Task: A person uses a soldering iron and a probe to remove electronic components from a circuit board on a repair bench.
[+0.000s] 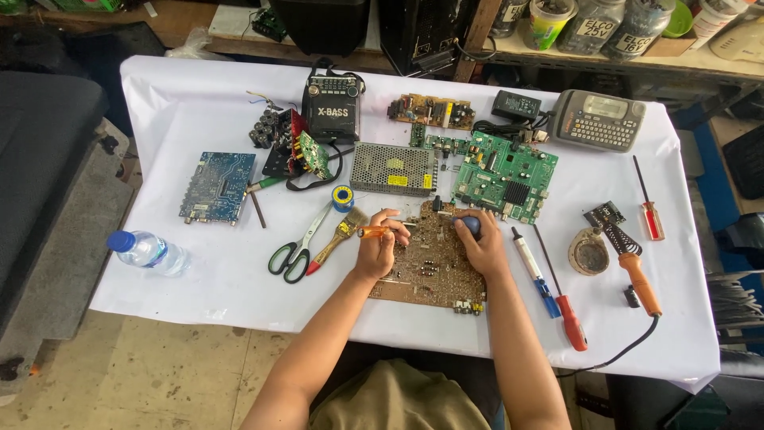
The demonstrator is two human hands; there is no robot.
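Note:
A brown circuit board point(430, 267) lies on the white-covered table point(207, 127) in front of me. My left hand point(380, 245) rests on its left edge, closed around a screwdriver with a clear orange handle point(370, 232) that sticks out to the left. My right hand point(479, 241) sits on the board's upper right part, gripping a dark blue rounded tool point(469, 224). Both forearms reach in from the bottom.
Green-handled scissors point(294, 251), a brush point(338, 236) and a solder reel point(342, 197) lie left of the board. A green board point(505, 175), a metal power supply point(394, 169), a blue board point(216, 187), a water bottle point(147, 252), screwdrivers point(561, 299) and a soldering iron point(637, 275) surround it.

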